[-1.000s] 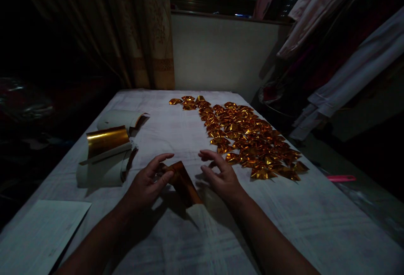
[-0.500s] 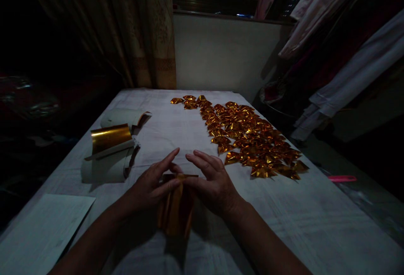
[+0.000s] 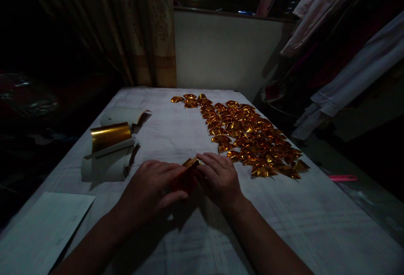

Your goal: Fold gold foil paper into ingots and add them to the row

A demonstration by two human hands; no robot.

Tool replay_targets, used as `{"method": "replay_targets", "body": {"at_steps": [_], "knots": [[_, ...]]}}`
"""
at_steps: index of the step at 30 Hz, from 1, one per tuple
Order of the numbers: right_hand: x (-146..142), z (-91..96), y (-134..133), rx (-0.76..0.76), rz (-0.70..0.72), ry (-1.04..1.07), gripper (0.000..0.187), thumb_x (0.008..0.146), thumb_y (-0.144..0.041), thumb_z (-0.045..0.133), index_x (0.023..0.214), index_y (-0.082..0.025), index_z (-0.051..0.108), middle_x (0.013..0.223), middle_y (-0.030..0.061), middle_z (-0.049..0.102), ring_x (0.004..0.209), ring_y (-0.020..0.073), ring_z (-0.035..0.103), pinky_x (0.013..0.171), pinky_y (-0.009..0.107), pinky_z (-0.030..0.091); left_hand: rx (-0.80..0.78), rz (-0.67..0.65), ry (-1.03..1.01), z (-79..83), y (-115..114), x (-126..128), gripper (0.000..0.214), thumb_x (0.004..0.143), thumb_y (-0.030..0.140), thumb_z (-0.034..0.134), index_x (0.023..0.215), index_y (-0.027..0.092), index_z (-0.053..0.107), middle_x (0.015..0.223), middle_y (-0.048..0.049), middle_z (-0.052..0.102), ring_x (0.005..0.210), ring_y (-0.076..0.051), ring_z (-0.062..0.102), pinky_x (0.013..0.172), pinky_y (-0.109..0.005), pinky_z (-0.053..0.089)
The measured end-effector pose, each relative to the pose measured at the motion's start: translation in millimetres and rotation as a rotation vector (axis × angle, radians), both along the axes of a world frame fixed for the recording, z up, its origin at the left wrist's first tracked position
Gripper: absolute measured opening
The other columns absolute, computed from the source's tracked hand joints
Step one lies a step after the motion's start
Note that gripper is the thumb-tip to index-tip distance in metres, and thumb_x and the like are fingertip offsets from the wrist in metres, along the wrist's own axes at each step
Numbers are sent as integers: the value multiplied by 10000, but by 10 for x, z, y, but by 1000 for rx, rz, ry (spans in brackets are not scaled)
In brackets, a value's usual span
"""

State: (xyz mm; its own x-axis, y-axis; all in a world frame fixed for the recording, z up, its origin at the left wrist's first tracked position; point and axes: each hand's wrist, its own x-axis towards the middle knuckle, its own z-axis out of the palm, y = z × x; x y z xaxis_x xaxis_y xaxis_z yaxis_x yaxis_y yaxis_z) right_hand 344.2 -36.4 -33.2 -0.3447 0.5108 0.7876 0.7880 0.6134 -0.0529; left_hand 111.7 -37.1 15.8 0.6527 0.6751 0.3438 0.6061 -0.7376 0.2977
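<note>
Between my hands, just above the white cloth, is a sheet of gold foil paper (image 3: 186,178), partly folded and tilted. My left hand (image 3: 154,188) is closed on its left side, fingers lying over it and the thumb below. My right hand (image 3: 219,178) grips the right end with bent fingers near the top edge. Some of the foil is hidden behind the fingers. Beyond my right hand spreads a large group of folded gold foil pieces (image 3: 249,132), shiny and pointed at the ends.
At left on the cloth-covered table (image 3: 170,136) lie curled pale sheets (image 3: 105,167) with a gold foil sheet (image 3: 110,136) on top. A flat pale board (image 3: 47,228) is at the near left. A curtain (image 3: 145,35) hangs behind, and clothes (image 3: 353,68) hang at right.
The foil paper has gone from hanging upright below my thumbs to tilted and folded up between my hands. My left fingers now lie over it; my right fingers have curled in.
</note>
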Motion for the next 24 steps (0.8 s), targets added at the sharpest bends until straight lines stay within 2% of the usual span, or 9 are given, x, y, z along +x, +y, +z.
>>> {"method": "replay_targets", "body": {"at_steps": [5,7,10,12,15,19,24], "knots": [[29,-8,4,-56,-42,-17,126,906,-186,550,899,-218,671,1168,75,743,1069,234,641,886,369,412,125,1,42,-87,-55,93,672,819,562,719,1369,212,553,1315,-143,666,1120,-301,656,878,-441,508],[45,-18,14,-73,-48,-17,130,877,-166,551,901,-212,670,1188,81,734,1077,242,633,893,378,405,167,1,77,-124,-55,122,541,881,475,677,1335,200,572,1300,-134,679,1111,-287,663,867,-430,504],[57,-45,36,-82,-5,-28,132,899,-151,547,912,-203,667,1175,83,738,1070,237,629,878,370,399,242,20,123,-242,-12,131,277,976,237,534,1235,214,627,1224,-82,729,1067,-246,689,866,-414,486],[57,-70,50,-106,46,-59,128,927,-148,548,923,-200,665,1154,79,744,1047,225,631,859,356,398,305,3,129,-364,43,111,262,984,169,492,1190,215,647,1192,-59,746,1062,-247,695,877,-421,474],[61,-110,63,-190,99,-101,104,933,-149,578,959,-196,667,1089,73,757,1001,211,639,837,345,389,382,-88,70,-548,133,55,251,989,127,467,1092,220,676,1135,-29,768,1093,-232,691,920,-411,462],[80,-148,70,-381,102,-161,31,904,-180,657,923,-185,682,903,52,758,857,201,642,764,341,368,352,-129,57,-678,187,-20,252,972,126,477,1066,225,690,1085,-40,780,1069,-208,702,907,-383,494],[102,-149,75,-491,145,-214,70,878,-251,741,944,-229,737,982,30,766,882,193,632,755,339,359,288,-139,-17,-675,134,-19,239,948,120,477,1004,207,693,1014,-60,784,1010,-208,715,834,-362,526]]}}
